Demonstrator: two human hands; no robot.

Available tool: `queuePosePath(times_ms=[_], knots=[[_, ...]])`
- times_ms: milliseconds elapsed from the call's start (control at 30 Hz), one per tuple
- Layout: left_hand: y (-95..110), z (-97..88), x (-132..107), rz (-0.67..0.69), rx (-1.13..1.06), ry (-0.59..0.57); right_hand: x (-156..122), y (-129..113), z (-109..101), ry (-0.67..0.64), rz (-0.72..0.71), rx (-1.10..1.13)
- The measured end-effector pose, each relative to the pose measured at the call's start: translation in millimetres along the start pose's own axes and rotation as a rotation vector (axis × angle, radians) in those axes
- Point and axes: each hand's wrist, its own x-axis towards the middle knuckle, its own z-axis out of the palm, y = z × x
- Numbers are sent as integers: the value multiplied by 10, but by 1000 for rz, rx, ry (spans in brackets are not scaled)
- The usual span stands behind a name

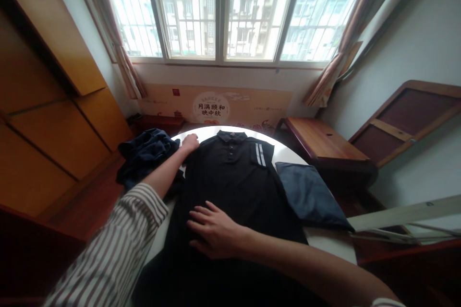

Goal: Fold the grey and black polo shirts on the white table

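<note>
A black polo shirt (230, 187) lies spread front up on the white round table (288, 153), its collar at the far edge and two white stripes on the right-hand sleeve side. At the shirt's far left sleeve, my left hand (190, 143) is closed with curled fingers on the sleeve fabric, which it mostly covers. My right hand (216, 232) rests palm down on the shirt's middle, fingers spread.
On the table's right lies a folded dark garment in a flat packet (311, 194). Dark blue clothes (147, 153) are heaped at the left edge. Beyond are a wooden side table (324, 139), a flat printed box (248, 105) under the window, and orange cabinets (43, 148).
</note>
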Motion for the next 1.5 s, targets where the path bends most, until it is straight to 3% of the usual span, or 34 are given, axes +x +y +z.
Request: queuePosePath(times_ms=[100,267,567,733,833,933,1000,1067,1167,1233,1367,1500], knots=[[-166,35,117,7,33,-102,65,-251,91,-57,-41,106],[-203,146,229,4,57,-166,6,-361,64,-113,-6,271],[-230,-104,415,-131,77,57,-103,-383,-13,-146,-49,319],[80,-186,262,-24,99,50,-91,-353,116,-81,-66,266],[274,-239,-136,145,90,4,-59,-371,256,26,-64,134],[281,-307,-906,440,85,-68,-33,-402,366,103,-105,-8],[167,-362,-1565,645,104,-98,-68,-431,343,86,-148,-86],[-12,-428,-2236,736,114,-143,-191,-478,205,52,-158,-134],[-333,-533,-3104,786,60,-199,-587,-597,-123,17,-73,-119],[-557,-576,-3537,798,35,-198,-968,-702,-290,-13,27,-60],[-965,-499,-4047,780,48,-73,-1751,-903,-274,54,225,-79],[-1171,-321,-4210,740,23,82,-2235,-985,-84,143,324,-270]])
